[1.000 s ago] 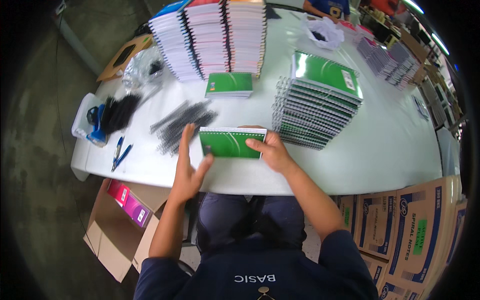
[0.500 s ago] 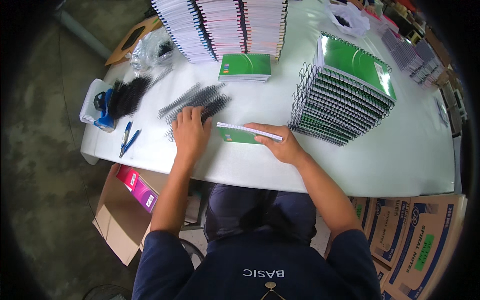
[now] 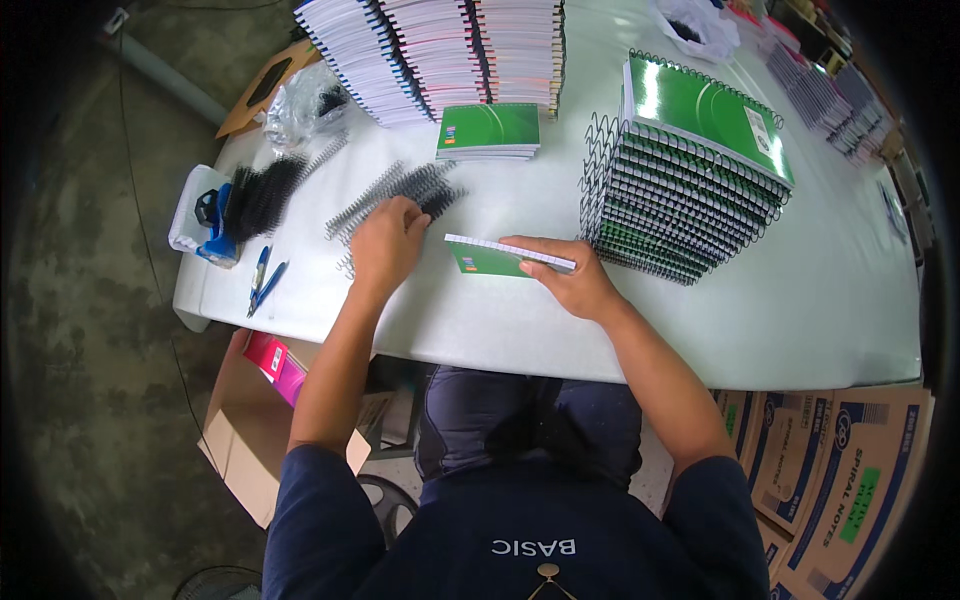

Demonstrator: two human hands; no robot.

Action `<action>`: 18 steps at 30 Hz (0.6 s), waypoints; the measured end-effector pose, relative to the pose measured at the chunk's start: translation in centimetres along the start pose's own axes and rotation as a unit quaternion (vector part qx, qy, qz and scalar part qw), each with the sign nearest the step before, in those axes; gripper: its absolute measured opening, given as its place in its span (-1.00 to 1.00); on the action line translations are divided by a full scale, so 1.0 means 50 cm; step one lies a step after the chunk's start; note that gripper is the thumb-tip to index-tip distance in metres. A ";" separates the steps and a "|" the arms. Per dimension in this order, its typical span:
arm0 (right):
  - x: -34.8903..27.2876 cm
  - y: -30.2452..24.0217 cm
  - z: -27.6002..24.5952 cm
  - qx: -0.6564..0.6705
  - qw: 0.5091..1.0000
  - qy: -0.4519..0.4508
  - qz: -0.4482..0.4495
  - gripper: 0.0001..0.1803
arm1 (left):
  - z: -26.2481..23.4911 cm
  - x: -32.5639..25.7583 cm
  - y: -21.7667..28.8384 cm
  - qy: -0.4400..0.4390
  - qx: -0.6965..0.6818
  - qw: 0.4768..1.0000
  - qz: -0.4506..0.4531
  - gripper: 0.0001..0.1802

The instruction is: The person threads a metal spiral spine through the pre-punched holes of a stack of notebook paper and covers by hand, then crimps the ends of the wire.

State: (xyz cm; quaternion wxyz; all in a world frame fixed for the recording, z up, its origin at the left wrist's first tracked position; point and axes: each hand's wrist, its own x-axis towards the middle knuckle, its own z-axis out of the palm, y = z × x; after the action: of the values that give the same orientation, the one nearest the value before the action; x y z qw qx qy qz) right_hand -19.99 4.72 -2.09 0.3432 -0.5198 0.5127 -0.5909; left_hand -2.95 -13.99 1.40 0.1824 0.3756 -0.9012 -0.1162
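Observation:
My right hand (image 3: 575,280) is closed on a small green-covered notepad (image 3: 487,261), thumb on the cover and fingers behind. The pad is tilted up, its white edge with a row of punched holes uppermost. To its left, my left hand (image 3: 388,245) is at a loose pile of black spiral binding coils (image 3: 375,200), with fingers curled and pressed together. What lies between those fingertips is hidden. Behind the notepad lies a short stack of green notepads (image 3: 490,132). At the right stands a tall stack of green notebooks (image 3: 690,190) with coils in their edges.
Tall rows of white-paged notebooks (image 3: 440,60) stand at the back. On the left are blue-handled pliers (image 3: 262,283), a white basket (image 3: 190,215), more black coils (image 3: 265,195) and a clear plastic bag (image 3: 300,105). Cardboard boxes flank me below the table (image 3: 500,345).
My left hand's fingers have drawn together and shifted slightly right over the coils. The notepad stays in my right hand, tilted a little more. The whole view has shifted slightly.

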 end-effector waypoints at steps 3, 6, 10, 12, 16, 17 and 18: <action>0.000 0.004 -0.001 0.006 1.000 0.006 -0.004 -0.64 | -0.028 0.013 0.016 -0.020 0.005 0.998 -0.055 -0.72; 0.001 0.002 0.002 0.005 1.000 0.005 -0.002 -0.64 | 0.001 0.002 -0.010 0.009 0.068 0.998 0.009 -0.68; 0.000 0.004 -0.001 -0.010 1.000 0.006 -0.003 -0.64 | -0.026 0.021 -0.001 -0.005 -0.021 0.997 -0.080 -0.70; 0.001 0.009 0.000 0.000 1.000 0.013 -0.003 -0.64 | -0.047 0.029 0.000 -0.013 -0.079 0.992 -0.097 -0.72; 0.000 0.003 0.006 0.014 0.999 0.017 0.024 -0.64 | -0.044 0.011 -0.021 -0.011 -0.329 0.942 -0.068 -0.79; 0.001 0.003 0.007 0.013 0.999 0.020 0.021 -0.64 | -0.041 0.001 -0.029 -0.019 -0.415 0.908 -0.053 -0.79; -0.001 0.005 0.003 0.011 0.999 0.027 0.021 -0.64 | -0.043 -0.008 -0.021 -0.066 -0.435 0.897 -0.038 -0.77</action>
State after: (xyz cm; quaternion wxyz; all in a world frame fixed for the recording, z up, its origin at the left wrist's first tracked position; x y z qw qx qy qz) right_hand -19.86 4.66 -2.37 0.3474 -0.4892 0.5260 -0.6028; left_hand -1.14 -14.60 2.91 0.2635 0.2839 -0.7560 -0.5277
